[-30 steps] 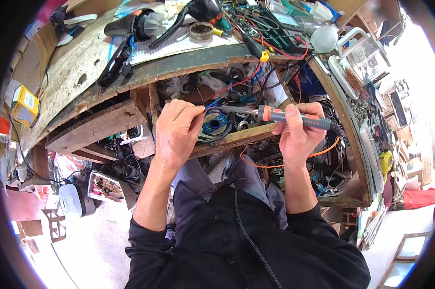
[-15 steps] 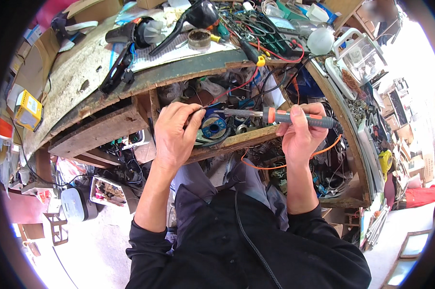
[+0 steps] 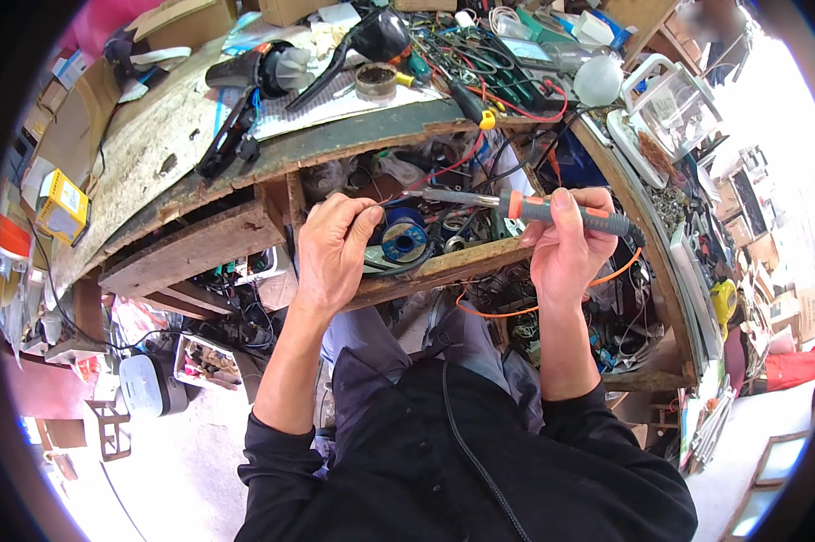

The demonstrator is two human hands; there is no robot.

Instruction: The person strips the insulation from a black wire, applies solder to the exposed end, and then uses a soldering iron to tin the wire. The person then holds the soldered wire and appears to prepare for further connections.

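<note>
My right hand [image 3: 565,257] is wrapped around the grey and orange handle of a soldering iron [image 3: 525,209], held level with its metal shaft pointing left. The iron's tip comes close to a thin wire [image 3: 387,200] pinched between the thumb and fingers of my left hand [image 3: 329,253]. Whether tip and wire touch is too small to tell. Just below the tip, a blue spool of solder wire [image 3: 404,240] sits in the open drawer [image 3: 452,265]. An orange cord [image 3: 507,314] loops beneath my right hand.
On the bench [image 3: 154,172] lie a dismantled hair dryer [image 3: 261,72], a small round tin [image 3: 376,81] and a yellow-tipped black tool [image 3: 475,107]. Tangled cables and a clear plastic case [image 3: 674,108] crowd the right. A yellow box [image 3: 62,206] stands at the left edge.
The iron's tip has risen slightly, and the iron and my right hand have shifted a little to the right in view. My left hand keeps its pinch on the wire.
</note>
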